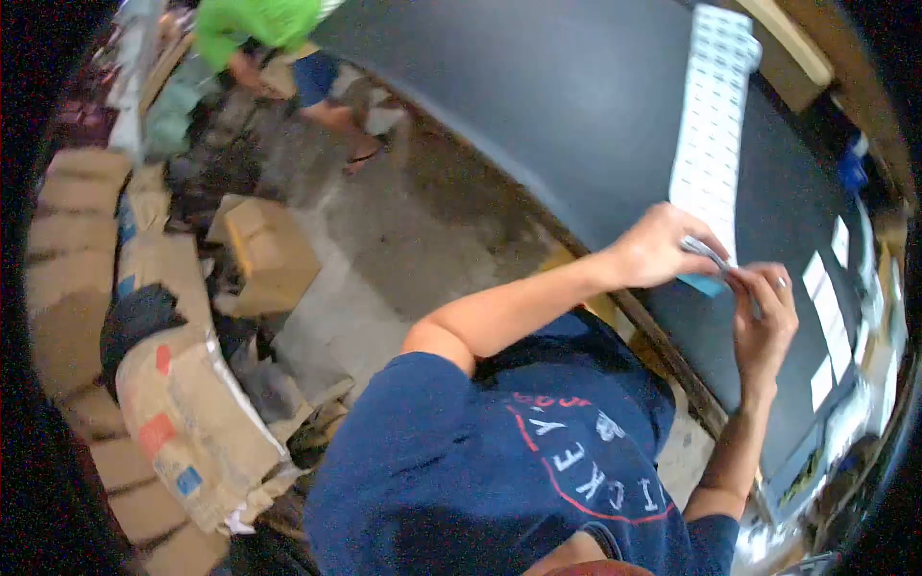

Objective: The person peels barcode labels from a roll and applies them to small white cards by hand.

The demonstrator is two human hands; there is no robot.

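A long white strip sheet (713,125) with rows of small dark marks runs across the black table (538,86). My left hand (663,248) is at the sheet's near end, fingers closed on a small folded white piece (704,252). Close beside it, my right hand (765,302) pinches the other end of that piece between thumb and fingers. A light blue edge (704,284) shows under the hands. Fine detail at the fingertips is blurred.
White labels (828,302) lie on the table's right side, near clear plastic packs (845,432). Cardboard boxes (264,254) and a taped brown package (192,422) are on the left. A person in a green shirt (259,24) bends beyond the table edge.
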